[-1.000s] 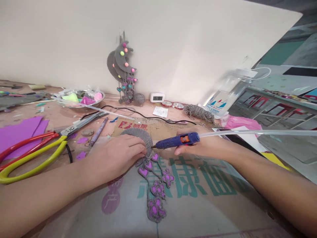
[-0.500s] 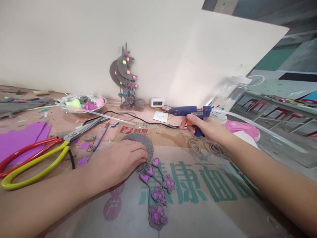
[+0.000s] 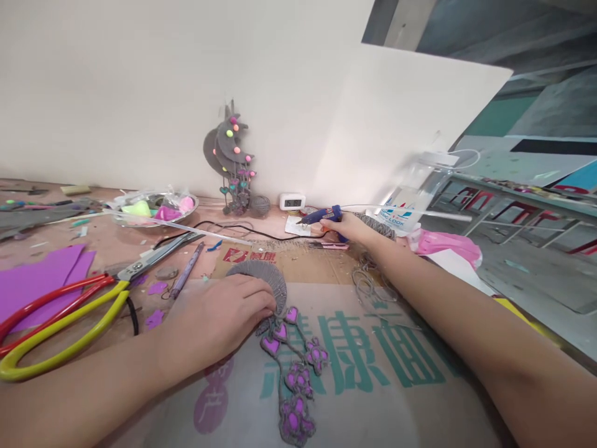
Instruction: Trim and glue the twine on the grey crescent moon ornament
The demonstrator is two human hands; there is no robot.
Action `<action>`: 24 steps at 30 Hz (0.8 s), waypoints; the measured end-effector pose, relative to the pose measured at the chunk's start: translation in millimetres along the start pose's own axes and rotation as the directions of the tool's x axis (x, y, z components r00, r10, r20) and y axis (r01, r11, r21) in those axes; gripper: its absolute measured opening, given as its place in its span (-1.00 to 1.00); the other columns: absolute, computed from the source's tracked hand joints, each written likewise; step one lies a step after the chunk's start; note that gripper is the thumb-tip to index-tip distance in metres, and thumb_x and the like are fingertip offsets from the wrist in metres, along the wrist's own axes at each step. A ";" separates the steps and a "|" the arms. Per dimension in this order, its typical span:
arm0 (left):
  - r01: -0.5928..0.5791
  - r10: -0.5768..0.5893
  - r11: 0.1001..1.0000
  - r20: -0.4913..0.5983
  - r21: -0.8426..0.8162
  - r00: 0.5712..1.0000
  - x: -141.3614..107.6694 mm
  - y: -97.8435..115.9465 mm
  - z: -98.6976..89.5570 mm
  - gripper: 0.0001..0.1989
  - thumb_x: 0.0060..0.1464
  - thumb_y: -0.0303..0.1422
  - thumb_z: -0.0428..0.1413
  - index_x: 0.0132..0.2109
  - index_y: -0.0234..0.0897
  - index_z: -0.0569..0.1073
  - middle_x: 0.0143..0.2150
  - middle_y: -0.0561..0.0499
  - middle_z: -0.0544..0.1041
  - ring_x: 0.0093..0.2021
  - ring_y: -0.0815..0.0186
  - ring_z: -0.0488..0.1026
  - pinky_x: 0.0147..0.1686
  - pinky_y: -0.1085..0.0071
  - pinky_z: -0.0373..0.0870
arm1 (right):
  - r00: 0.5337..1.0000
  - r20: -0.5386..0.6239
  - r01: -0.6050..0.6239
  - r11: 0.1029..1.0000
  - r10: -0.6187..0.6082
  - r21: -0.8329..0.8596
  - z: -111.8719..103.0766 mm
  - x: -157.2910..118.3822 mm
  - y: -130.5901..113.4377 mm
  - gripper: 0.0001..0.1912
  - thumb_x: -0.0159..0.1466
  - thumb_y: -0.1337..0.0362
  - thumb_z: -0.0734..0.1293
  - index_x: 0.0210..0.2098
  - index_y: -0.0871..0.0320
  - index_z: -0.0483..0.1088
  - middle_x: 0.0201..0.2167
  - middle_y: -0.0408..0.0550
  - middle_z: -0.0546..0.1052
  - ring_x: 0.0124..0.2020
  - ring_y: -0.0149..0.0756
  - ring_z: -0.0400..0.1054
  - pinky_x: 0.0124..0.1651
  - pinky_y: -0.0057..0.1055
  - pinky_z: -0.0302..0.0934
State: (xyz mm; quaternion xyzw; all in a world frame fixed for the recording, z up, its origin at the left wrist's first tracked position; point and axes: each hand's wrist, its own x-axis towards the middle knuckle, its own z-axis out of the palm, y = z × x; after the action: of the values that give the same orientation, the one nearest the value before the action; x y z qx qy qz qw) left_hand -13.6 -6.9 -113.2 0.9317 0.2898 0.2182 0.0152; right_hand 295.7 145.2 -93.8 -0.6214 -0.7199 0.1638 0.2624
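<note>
My left hand (image 3: pixel 228 311) rests over a grey yarn-wrapped crescent ornament (image 3: pixel 268 274), its fingers closed at the lower end where the strings begin. Purple hearts and flowers edged in grey yarn (image 3: pixel 295 418) hang from it and lie on the printed sheet. At the back of the table, my right hand (image 3: pixel 347 229) grips a blue glue gun (image 3: pixel 321 216). The gun's nozzle points left, over a small white card (image 3: pixel 295 226). Part of the gun's handle is hidden by my fingers.
Red-and-yellow-handled scissors (image 3: pixel 122 285), a pen (image 3: pixel 186 274) and purple sheets (image 3: pixel 41 280) lie at left. A tray of pompoms and clay (image 3: pixel 191 218), a finished moon hanging (image 3: pixel 231 149) and a clock (image 3: pixel 292 201) stand behind. A black cord (image 3: pixel 252 233) crosses the back.
My right hand has carried the glue gun back and to the left, lowering it to the white card. My left hand stays on the crescent; the view has shifted slightly.
</note>
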 end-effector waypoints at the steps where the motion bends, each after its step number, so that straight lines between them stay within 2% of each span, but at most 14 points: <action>1: 0.008 -0.008 1.000 0.005 0.002 1.000 -0.1 0.1 -0.2 -0.81 0.19 -0.42 -0.06 -0.22 -0.18 0.46 -0.22 0.01 0.51 -0.18 0.29 0.45 -0.17 0.37 0.37 | 1.000 0.009 0.003 1.000 -0.003 -0.011 -0.2 0.2 1.7 -0.54 0.15 0.02 0.31 -0.14 0.27 0.45 -0.22 0.02 0.57 -0.23 -0.22 0.43 -0.13 -0.37 0.27; 5: 0.053 -0.053 0.999 0.040 0.010 0.998 -0.5 -0.3 0.0 -0.81 0.21 -0.41 -0.09 -0.19 -0.18 0.43 -0.10 0.02 0.45 -0.22 0.31 0.44 -0.24 0.37 0.36 | 0.998 0.054 0.026 0.997 -0.022 -0.073 -8.5 -17.4 5.6 -0.51 0.18 0.03 0.28 -0.02 0.25 0.38 -0.11 0.06 0.53 -0.12 -0.16 0.41 -0.03 -0.31 0.23; 8: 0.066 -0.065 0.997 0.031 -0.028 0.997 -0.6 -1.6 1.3 -0.81 0.22 -0.40 -0.10 -0.19 -0.20 0.41 -0.09 0.00 0.42 -0.23 0.32 0.43 -0.25 0.38 0.35 | 0.999 0.021 0.027 0.986 -0.024 -0.167 -16.6 -50.5 2.3 -0.32 0.16 0.01 0.31 0.15 0.27 0.20 0.00 0.20 0.44 -0.04 -0.01 0.36 0.01 -0.16 0.20; 10: 0.072 -0.071 0.995 0.015 -0.072 0.997 0.1 -2.1 1.2 -0.81 0.23 -0.39 -0.11 -0.19 -0.22 0.41 -0.11 -0.01 0.43 -0.20 0.33 0.42 -0.21 0.38 0.34 | 0.991 -0.016 0.114 0.911 -0.131 -0.397 -20.4 -76.8 -6.5 -0.30 0.19 0.02 0.27 0.20 0.29 0.11 0.01 0.26 0.42 -0.01 0.08 0.33 -0.02 -0.06 0.20; 11: 0.071 -0.070 0.994 0.010 -0.087 0.997 0.8 -2.1 0.4 -0.80 0.23 -0.39 -0.11 -0.19 -0.22 0.40 -0.13 -0.01 0.44 -0.19 0.33 0.42 -0.20 0.39 0.34 | 0.975 -0.012 0.193 0.869 -0.223 -0.455 -21.5 -89.8 -13.4 -0.37 0.22 0.05 0.24 0.18 0.28 0.15 0.02 0.25 0.40 0.02 0.08 0.30 0.02 -0.05 0.18; 13: 0.066 -0.064 0.994 0.024 -0.083 0.998 4.0 -1.6 -3.0 -0.80 0.23 -0.40 -0.12 -0.19 -0.23 0.41 -0.16 -0.01 0.46 -0.17 0.33 0.43 -0.16 0.39 0.33 | 0.918 0.031 0.368 0.817 -0.396 -0.444 -21.7 -113.7 -31.9 -0.59 0.28 0.11 0.19 0.04 0.20 0.32 0.02 0.14 0.41 0.07 -0.03 0.26 0.10 -0.10 0.13; 15: 0.063 -0.062 0.998 0.056 -0.019 0.996 10.0 -0.8 -8.6 -0.79 0.22 -0.42 -0.11 -0.19 -0.23 0.42 -0.18 0.01 0.49 -0.15 0.31 0.43 -0.11 0.36 0.30 | 0.845 0.139 0.532 0.787 -0.517 -0.313 -19.1 -133.9 -53.3 -0.70 0.31 0.15 0.17 -0.07 0.11 0.39 -0.02 0.02 0.44 0.06 -0.16 0.27 0.11 -0.22 0.14; 17: 0.066 -0.074 0.995 0.104 0.071 0.992 18.8 -0.5 -14.9 -0.79 0.21 -0.44 -0.10 -0.19 -0.22 0.44 -0.19 0.02 0.50 -0.14 0.27 0.42 -0.09 0.32 0.27 | 0.771 0.179 0.637 0.747 -0.612 -0.190 -13.8 -150.0 -72.6 -0.73 0.31 0.16 0.17 -0.09 0.10 0.39 -0.03 0.00 0.42 0.04 -0.23 0.27 0.10 -0.29 0.15; 20: 0.073 -0.094 0.989 0.162 0.131 0.982 33.2 -2.8 -21.1 -0.77 0.20 -0.46 -0.10 -0.20 -0.24 0.46 -0.19 0.01 0.50 -0.15 0.25 0.42 -0.14 0.33 0.29 | 0.688 0.294 0.709 0.701 -0.663 -0.080 -3.2 -165.9 -88.2 -0.69 0.32 0.16 0.17 -0.02 0.12 0.36 0.01 0.02 0.39 0.01 -0.27 0.29 0.07 -0.33 0.18; 24: 0.083 -0.099 0.991 0.171 0.101 0.980 42.6 -10.4 -17.6 -0.80 0.18 -0.43 -0.08 -0.23 -0.23 0.46 -0.24 0.00 0.51 -0.19 0.26 0.43 -0.19 0.37 0.30 | 0.638 0.339 0.745 0.666 -0.691 -0.043 9.1 -173.7 -85.4 -0.64 0.32 0.13 0.17 0.03 0.15 0.33 0.06 0.04 0.37 0.06 -0.24 0.26 0.09 -0.28 0.17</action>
State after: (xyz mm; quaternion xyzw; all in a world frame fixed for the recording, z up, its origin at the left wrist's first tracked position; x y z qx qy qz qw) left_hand 5.0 23.3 -81.9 0.9328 0.3395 0.1203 0.0072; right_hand 237.0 -39.2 -83.4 -0.2716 -0.9497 0.0708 0.1389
